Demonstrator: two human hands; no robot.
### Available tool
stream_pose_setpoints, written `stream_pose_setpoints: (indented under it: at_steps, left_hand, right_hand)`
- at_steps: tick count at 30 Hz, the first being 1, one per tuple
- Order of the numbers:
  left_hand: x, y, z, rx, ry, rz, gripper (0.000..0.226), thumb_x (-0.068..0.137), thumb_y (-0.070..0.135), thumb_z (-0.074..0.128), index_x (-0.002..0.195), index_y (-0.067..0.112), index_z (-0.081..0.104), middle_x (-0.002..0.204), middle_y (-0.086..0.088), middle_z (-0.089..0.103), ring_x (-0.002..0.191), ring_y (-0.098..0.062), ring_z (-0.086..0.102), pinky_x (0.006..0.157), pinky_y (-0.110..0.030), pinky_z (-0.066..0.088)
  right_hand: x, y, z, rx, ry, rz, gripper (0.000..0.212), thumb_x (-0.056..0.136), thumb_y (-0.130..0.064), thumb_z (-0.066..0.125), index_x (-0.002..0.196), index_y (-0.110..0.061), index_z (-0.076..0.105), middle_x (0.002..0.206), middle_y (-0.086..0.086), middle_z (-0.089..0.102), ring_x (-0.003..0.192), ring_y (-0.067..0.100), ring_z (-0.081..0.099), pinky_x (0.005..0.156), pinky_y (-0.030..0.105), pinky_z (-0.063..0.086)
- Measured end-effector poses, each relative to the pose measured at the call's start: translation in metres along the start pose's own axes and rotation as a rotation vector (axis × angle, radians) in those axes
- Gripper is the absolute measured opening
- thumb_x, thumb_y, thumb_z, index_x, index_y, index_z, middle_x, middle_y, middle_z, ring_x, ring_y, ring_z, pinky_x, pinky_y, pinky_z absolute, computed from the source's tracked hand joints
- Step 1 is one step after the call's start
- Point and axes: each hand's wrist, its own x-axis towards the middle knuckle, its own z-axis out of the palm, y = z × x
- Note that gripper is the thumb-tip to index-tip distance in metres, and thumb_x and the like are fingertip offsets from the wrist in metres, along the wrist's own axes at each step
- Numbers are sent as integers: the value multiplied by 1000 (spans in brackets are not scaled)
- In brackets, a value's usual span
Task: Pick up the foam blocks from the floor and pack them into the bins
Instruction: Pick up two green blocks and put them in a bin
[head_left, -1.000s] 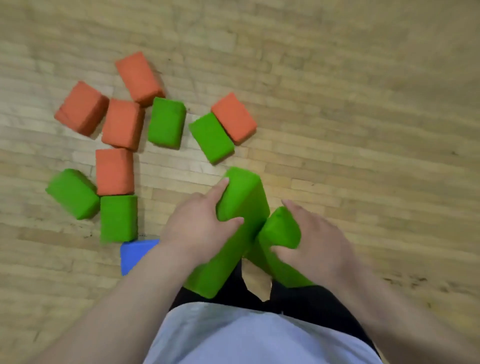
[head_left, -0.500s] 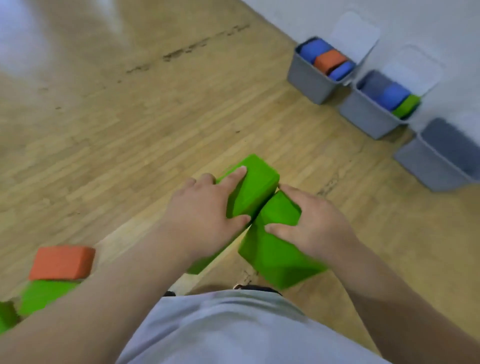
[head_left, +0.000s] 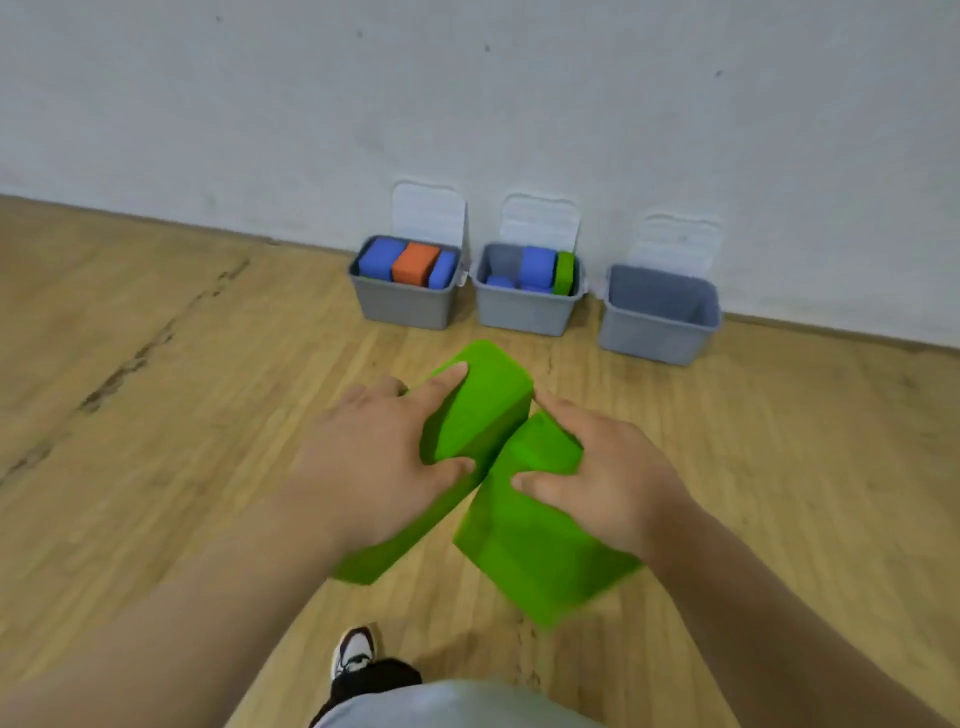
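Note:
My left hand (head_left: 376, 462) grips a long green foam block (head_left: 480, 410), thumb on its near face and fingers over the top. My right hand (head_left: 605, 478) grips a second green foam block (head_left: 524, 551); the two blocks touch at their upper ends. I carry both above the wooden floor. Three grey bins stand against the wall ahead. The left bin (head_left: 405, 306) holds blue blocks and an orange one. The middle bin (head_left: 524, 312) holds blue blocks and a green one. Inside the right bin (head_left: 657, 332) I see no blocks.
Each bin has a white lid (head_left: 428, 213) flipped up against the white wall. Bare wooden floor (head_left: 156, 415) lies between me and the bins. My shoe (head_left: 356, 652) shows at the bottom.
The view has turned from the scattered blocks on the floor to face the bins squarely. Both hands keep their hold on the green blocks, and the bins are now nearer.

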Motion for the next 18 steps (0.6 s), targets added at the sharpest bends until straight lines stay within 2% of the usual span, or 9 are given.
stream_pose_setpoints:
  at_steps: [4,7,10,14,18]
  left_hand:
    - [80,-67,-61,20,142,50,94,82,72,59,158,52,7,123,-2,53,123,-28,48,104,-39,42]
    - [131,-112,-102,41,185,71,93,83,71,60,158,52,8,123,0,52,124,-26,47,102,-37,39]
    - [184,-154,-135,36,211,101,92,83,70,60,157,53,9,125,1,54,123,-25,49,102,-37,41]
    - [261,-191,-153,-63,148,88,90,82,69,63,156,55,14,130,-1,56,122,-26,54,100,-38,45]
    - [330,-200,-132,-79,69,77,90,83,68,64,158,51,16,140,-1,56,127,-25,54,98,-35,43]
  right_hand:
    - [96,-64,-7,-23,168,-95,96,76,-64,76,156,-52,24,153,-19,46,137,10,46,100,28,38]
    - [161,-106,-16,-42,208,-87,99,76,-68,73,157,-54,18,156,-17,42,138,11,44,104,30,39]
    - [220,-138,-28,-47,247,-91,97,77,-67,74,157,-50,22,153,-15,45,135,10,46,103,28,39]
    - [282,-135,-38,-62,157,-81,96,78,-65,75,155,-55,20,155,-19,41,135,8,44,103,28,38]
    - [342,-103,-40,-86,48,-10,93,81,-63,74,155,-56,18,159,-20,35,138,10,41,104,28,35]
